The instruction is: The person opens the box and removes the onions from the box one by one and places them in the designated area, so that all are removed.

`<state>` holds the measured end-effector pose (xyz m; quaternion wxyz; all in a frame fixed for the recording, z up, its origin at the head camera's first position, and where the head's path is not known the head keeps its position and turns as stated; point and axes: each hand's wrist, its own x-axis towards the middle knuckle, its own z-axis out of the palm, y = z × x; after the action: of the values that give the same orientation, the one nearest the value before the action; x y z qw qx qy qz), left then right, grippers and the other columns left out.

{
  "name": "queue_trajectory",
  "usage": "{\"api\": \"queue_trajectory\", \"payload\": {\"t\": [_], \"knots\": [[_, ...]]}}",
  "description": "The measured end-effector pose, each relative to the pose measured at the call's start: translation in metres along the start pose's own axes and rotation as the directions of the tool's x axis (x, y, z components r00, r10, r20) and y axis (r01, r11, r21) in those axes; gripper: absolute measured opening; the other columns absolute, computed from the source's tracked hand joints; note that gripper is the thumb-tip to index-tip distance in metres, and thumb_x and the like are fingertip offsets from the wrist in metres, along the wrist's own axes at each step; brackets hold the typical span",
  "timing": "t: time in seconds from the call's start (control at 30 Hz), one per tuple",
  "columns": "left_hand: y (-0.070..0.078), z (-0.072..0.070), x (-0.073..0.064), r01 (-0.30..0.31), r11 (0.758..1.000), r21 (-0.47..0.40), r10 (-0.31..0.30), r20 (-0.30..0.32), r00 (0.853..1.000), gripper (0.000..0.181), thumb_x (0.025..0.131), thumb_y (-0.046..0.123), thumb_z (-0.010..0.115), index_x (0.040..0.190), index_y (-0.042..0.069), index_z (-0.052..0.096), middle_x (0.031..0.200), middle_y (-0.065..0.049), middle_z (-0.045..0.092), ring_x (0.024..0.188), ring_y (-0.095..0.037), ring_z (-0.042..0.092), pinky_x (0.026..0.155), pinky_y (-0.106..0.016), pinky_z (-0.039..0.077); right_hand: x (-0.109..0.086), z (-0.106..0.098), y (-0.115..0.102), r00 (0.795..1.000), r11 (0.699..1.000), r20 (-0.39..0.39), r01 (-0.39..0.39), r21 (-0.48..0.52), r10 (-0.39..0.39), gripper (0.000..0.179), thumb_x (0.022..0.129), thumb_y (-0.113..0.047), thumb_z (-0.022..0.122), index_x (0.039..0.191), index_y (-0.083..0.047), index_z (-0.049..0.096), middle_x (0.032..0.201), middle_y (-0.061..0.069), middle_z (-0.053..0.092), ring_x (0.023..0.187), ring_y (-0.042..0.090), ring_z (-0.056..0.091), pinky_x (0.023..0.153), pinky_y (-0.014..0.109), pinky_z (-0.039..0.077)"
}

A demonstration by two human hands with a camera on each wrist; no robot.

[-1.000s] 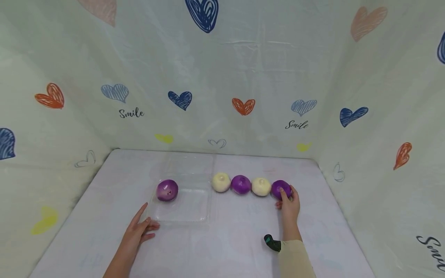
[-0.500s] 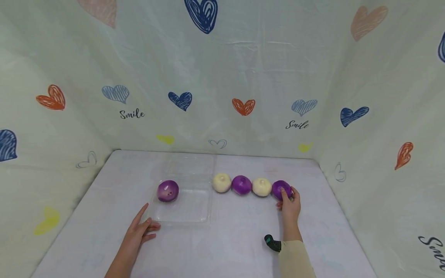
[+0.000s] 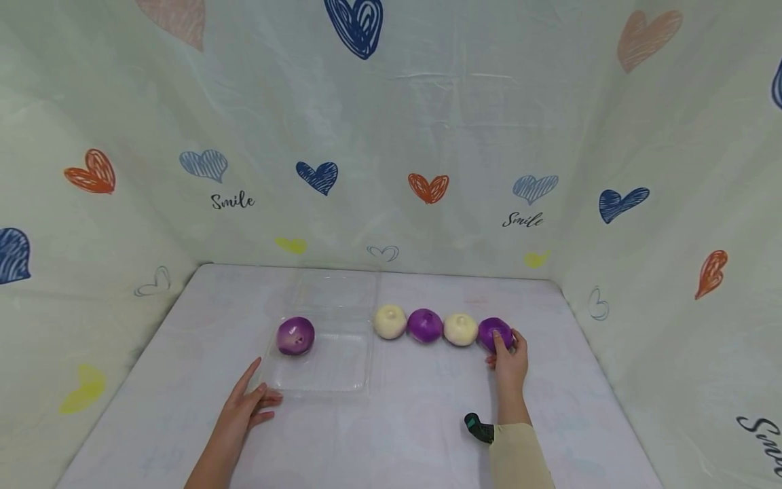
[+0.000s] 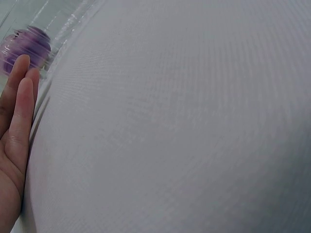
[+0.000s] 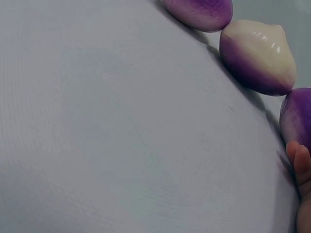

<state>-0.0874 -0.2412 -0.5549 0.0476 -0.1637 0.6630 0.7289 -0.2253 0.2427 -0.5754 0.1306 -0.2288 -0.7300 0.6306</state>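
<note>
In the head view, a row of onions runs along the table: a white one (image 3: 389,322), a purple one (image 3: 425,326), another white one (image 3: 460,329) and a purple one (image 3: 491,331) at the right end. My right hand (image 3: 510,365) holds that last purple onion, thumb over its front and fingers round its right side. To the left lies a clear plastic tray (image 3: 320,390), lid folded back, with one purple onion (image 3: 296,335) in its left part. My left hand (image 3: 241,407) rests at the tray's near left corner, fingers extended; whether it touches is unclear.
The white table (image 3: 379,441) ends at a back wall of pale cloth (image 3: 464,136) printed with hearts, which also hangs at both sides. A dark wrist-worn device (image 3: 479,428) sticks out beside the right sleeve (image 3: 519,455).
</note>
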Motion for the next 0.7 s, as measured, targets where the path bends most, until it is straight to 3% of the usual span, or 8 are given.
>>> {"api": "queue_trajectory", "payload": {"t": [0.43,0.7], "knots": [[0.0017,0.0012,0.0008,0.036,0.999,-0.002,-0.036,-0.009,0.999,0.063,0.104,0.026,0.048,0.158,0.024,0.014,0.093,0.001,0.071,0.089,-0.009,0.066,0.075,-0.026,0.054,-0.0005,-0.0012,-0.0005,1.0,1.0,0.002,0.02,-0.012,-0.02,0.067,0.098,-0.034,0.058,0.151,-0.005,0.027,0.15,0.025,0.031,0.049,0.003,0.052,0.048,0.017,0.045],[0.0014,-0.0001,-0.0002,0.005,1.0,0.011,-0.005,0.01,1.0,0.064,0.105,0.026,0.048,0.158,0.022,0.012,0.093,0.0,0.071,0.088,-0.009,0.066,0.075,-0.027,0.054,-0.0078,-0.0053,-0.0048,1.0,1.0,-0.006,0.002,0.005,-0.002,0.07,0.098,-0.03,0.059,0.152,-0.003,0.024,0.148,0.023,0.031,0.056,0.003,0.052,0.051,0.016,0.045]]}}
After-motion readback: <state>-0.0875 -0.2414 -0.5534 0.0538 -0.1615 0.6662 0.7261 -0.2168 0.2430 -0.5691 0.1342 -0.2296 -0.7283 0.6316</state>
